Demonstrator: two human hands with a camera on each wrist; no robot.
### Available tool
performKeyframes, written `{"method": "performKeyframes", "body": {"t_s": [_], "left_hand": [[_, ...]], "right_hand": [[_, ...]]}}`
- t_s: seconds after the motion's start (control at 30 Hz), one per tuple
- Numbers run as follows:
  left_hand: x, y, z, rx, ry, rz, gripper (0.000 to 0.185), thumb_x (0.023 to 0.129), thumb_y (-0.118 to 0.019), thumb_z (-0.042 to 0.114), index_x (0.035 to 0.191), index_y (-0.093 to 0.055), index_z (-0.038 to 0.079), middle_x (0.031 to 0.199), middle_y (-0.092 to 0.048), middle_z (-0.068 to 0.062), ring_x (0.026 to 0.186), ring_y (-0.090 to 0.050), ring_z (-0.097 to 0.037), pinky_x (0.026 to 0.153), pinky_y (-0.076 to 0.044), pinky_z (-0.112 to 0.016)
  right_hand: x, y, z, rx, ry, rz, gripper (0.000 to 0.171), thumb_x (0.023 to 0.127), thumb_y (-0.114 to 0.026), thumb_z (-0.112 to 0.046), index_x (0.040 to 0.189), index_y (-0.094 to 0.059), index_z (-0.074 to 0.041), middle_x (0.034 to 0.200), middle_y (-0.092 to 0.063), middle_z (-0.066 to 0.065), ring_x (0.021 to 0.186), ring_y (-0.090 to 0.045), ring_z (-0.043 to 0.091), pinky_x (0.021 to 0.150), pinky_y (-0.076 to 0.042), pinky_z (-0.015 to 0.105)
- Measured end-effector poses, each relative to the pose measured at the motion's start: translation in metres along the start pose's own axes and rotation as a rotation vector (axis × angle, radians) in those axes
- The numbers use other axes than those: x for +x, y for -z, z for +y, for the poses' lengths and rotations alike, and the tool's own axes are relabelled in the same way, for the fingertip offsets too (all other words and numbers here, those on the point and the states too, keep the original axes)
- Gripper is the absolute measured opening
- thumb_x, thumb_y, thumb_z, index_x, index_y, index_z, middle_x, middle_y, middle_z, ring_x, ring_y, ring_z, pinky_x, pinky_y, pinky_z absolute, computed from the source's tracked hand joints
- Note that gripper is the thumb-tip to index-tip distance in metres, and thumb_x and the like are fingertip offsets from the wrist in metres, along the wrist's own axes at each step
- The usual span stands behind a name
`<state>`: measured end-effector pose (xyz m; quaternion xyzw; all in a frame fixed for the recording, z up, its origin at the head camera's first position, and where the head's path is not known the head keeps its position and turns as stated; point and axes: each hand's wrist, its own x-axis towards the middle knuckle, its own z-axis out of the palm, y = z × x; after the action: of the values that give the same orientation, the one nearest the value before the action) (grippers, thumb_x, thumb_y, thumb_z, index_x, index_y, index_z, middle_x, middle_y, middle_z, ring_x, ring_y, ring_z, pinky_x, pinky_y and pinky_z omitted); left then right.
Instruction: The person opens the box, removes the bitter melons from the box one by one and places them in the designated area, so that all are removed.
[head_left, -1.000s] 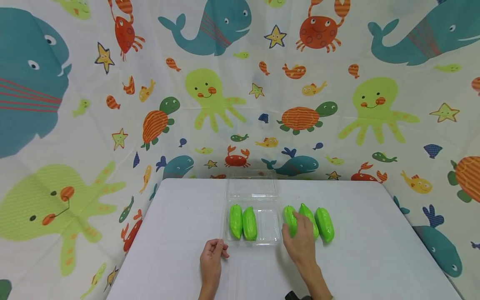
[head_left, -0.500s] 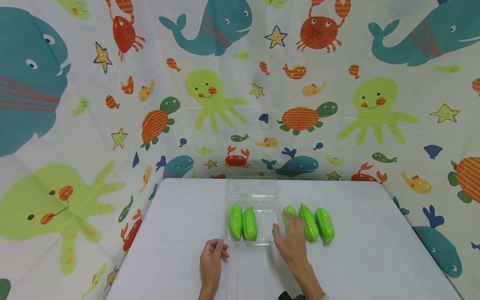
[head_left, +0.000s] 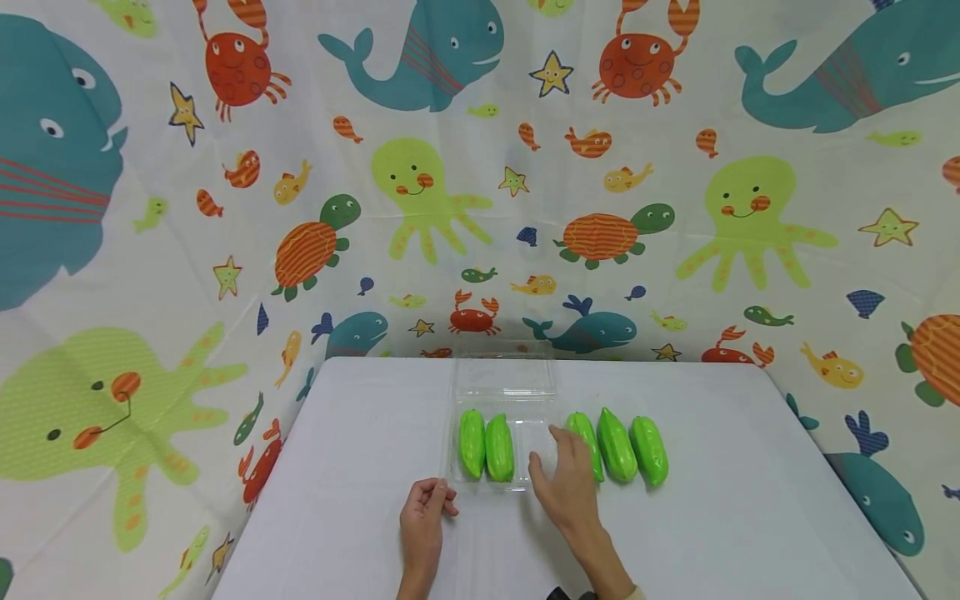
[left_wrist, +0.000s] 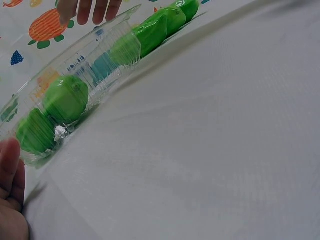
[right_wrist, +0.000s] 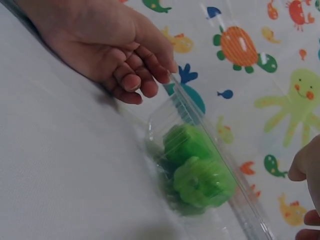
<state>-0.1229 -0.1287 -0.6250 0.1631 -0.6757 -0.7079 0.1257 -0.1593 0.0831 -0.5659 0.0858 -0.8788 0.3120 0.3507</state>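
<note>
A clear plastic clamshell container (head_left: 504,377) lies open mid-table with two green ridged fruits (head_left: 472,443) (head_left: 499,447) in its left half. Three more green fruits (head_left: 587,440) (head_left: 617,446) (head_left: 649,450) lie in a row on the table just to its right. My right hand (head_left: 568,482) is over the container's right edge with relaxed fingers and thumb spread, holding nothing, beside the nearest loose fruit. My left hand (head_left: 424,515) rests loosely curled on the table at the container's front-left corner (right_wrist: 165,100). The left wrist view shows the boxed fruits (left_wrist: 65,97).
The table (head_left: 750,517) has a white cloth, with bare surface to the left, right and front of the container. A curtain printed with sea animals (head_left: 420,183) hangs close behind and on both sides of the table.
My right hand slid left off the nearest loose fruit to the container's right edge. That fruit stays on the table. The left hand has not moved.
</note>
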Motion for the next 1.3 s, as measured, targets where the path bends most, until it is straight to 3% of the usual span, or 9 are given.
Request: {"method": "performKeyframes", "body": {"t_s": [0.57, 0.93, 1.3], "left_hand": [[0.001, 0.0, 0.0, -0.019, -0.009, 0.003, 0.019, 0.1, -0.062, 0.019, 0.102, -0.061, 0.0, 0.081, -0.067, -0.008, 0.059, -0.063, -0.014, 0.061, -0.055, -0.024], [0.001, 0.0, 0.001, -0.025, -0.012, 0.006, 0.019, 0.1, -0.062, 0.019, 0.101, -0.061, 0.0, 0.08, -0.067, -0.006, 0.059, -0.063, -0.014, 0.06, -0.055, -0.024], [0.0, 0.0, 0.002, -0.019, -0.01, 0.007, 0.02, 0.1, -0.062, 0.02, 0.102, -0.061, 0.0, 0.081, -0.067, -0.008, 0.059, -0.063, -0.014, 0.06, -0.055, -0.024]], "right_hand": [[-0.001, -0.014, -0.011, 0.025, 0.029, -0.028, 0.05, 0.074, -0.081, -0.012, 0.118, -0.063, 0.006, 0.108, -0.065, 0.02, 0.102, -0.063, 0.034, 0.088, -0.055, 0.046], [-0.001, -0.018, -0.018, 0.007, -0.031, -0.125, 0.051, 0.078, -0.08, -0.015, 0.122, -0.062, 0.004, 0.113, -0.065, 0.019, 0.106, -0.064, 0.034, 0.089, -0.056, 0.045], [-0.002, -0.024, -0.02, 0.011, -0.05, -0.167, 0.052, 0.079, -0.078, -0.017, 0.124, -0.061, 0.003, 0.115, -0.064, 0.02, 0.108, -0.063, 0.033, 0.089, -0.057, 0.043]]}}
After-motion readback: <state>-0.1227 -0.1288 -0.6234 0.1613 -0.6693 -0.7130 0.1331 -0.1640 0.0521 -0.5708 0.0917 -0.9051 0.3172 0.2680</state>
